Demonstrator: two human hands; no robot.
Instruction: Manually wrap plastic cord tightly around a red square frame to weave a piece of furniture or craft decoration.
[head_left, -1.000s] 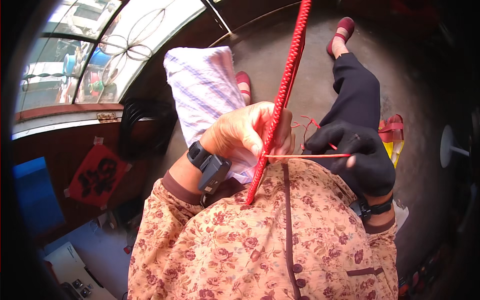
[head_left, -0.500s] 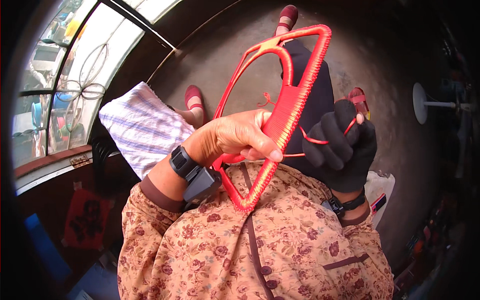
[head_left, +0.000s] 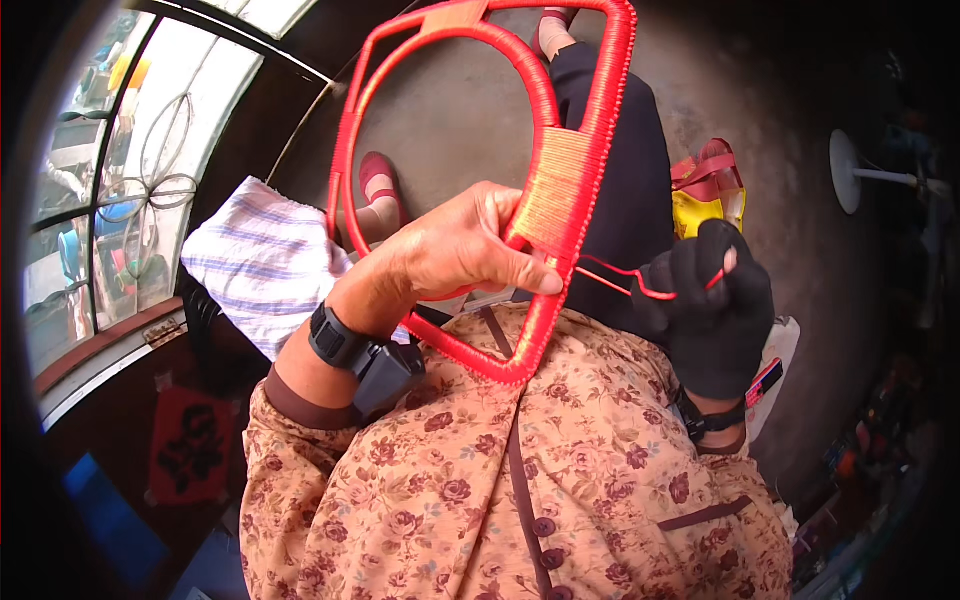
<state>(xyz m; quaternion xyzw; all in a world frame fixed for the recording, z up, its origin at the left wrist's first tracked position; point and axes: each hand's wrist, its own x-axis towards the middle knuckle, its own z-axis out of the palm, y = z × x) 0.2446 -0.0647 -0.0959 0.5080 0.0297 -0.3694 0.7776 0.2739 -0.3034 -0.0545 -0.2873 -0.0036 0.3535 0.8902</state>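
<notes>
A frame wrapped in shiny red cord (head_left: pixel 566 185) tilts in front of my torso: a squarish outer border with a round ring inside, joined by wound bands. My bare left hand (head_left: pixel 478 243) grips its right side near the lower corner, thumb pressed on the wrapping and fingers behind. From that spot a loose red cord (head_left: pixel 610 272) runs to my right hand (head_left: pixel 708 310), which wears a black glove with one bare fingertip showing. The cord passes over the gloved fingers, which are curled closed on it, to the right of the frame.
A white cloth with blue stripes (head_left: pixel 262 262) lies at the left, beside a barred window (head_left: pixel 130 170). Dark trousers and maroon shoes (head_left: pixel 376 180) are below the frame. A yellow and red package (head_left: pixel 712 205) sits beyond my right hand. A white disc on a stand (head_left: pixel 844 172) is farther right.
The frame has turned to face the view more and moved up and left, with my left hand on it. My right hand has shifted slightly right and down, holding the cord.
</notes>
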